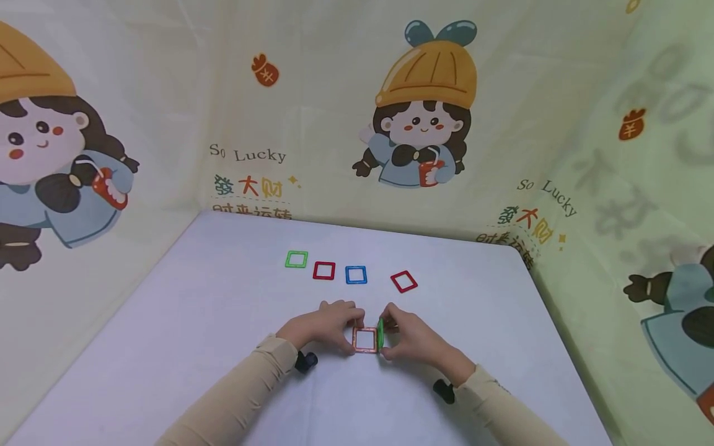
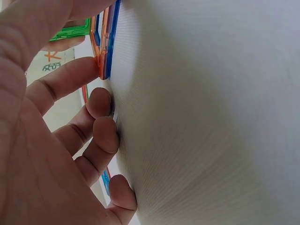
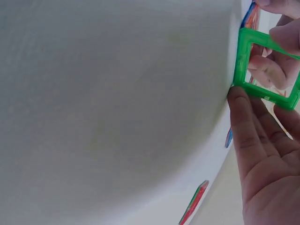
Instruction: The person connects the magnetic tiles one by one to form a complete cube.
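An orange square magnetic tile (image 1: 365, 352), an open frame, lies flat on the white table. In the left wrist view a blue layer (image 2: 112, 42) shows directly beneath the orange one. My left hand (image 1: 328, 326) holds the tile's left side between thumb and index finger, the other fingertips resting on the table. Along the tile's right edge a green square magnetic tile (image 1: 381, 334) stands upright. My right hand (image 1: 417, 338) pinches this green tile, with fingers at its far side and the thumb at its near side.
Farther back on the white table (image 1: 223, 297) lie a green tile (image 1: 296, 259), a red tile (image 1: 324, 271), a blue tile (image 1: 356, 275) and another red tile (image 1: 404, 281), turned at an angle. A printed cloth (image 1: 323, 124) surrounds the table.
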`<state>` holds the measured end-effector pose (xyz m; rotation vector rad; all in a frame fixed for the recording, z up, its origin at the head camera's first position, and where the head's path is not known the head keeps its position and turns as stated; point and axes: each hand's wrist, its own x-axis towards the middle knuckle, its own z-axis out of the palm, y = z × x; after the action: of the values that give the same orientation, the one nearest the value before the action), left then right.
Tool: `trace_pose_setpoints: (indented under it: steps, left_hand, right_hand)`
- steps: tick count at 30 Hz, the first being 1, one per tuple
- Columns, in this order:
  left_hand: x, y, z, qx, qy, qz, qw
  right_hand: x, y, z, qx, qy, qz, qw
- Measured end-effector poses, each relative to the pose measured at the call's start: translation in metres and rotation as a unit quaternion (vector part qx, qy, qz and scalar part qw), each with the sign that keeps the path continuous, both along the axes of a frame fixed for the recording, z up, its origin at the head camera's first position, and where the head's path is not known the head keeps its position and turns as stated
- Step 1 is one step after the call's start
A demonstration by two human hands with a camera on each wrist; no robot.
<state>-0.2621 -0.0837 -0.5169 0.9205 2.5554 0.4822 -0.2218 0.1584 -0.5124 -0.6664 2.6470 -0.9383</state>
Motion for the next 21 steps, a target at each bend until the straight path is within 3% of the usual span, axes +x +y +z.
trace_pose_setpoints:
  steps: [14, 18, 21]
  left_hand:
    - [-0.006, -0.004, 0.01, 0.005, -0.02, -0.024, 0.9995]
    - [-0.013, -0.012, 0.016, 0.018, -0.012, -0.032, 0.9993]
    - [-0.023, -0.021, 0.021, 0.022, 0.005, -0.019, 0.9996]
  right_hand:
    - [-0.001, -0.001, 0.001, -0.002, 0.006, 0.0, 1.0]
    - [-0.001, -0.002, 0.003, -0.003, -0.002, 0.001, 1.0]
    - [-0.001, -0.003, 0.005, 0.002, -0.013, -0.009, 1.0]
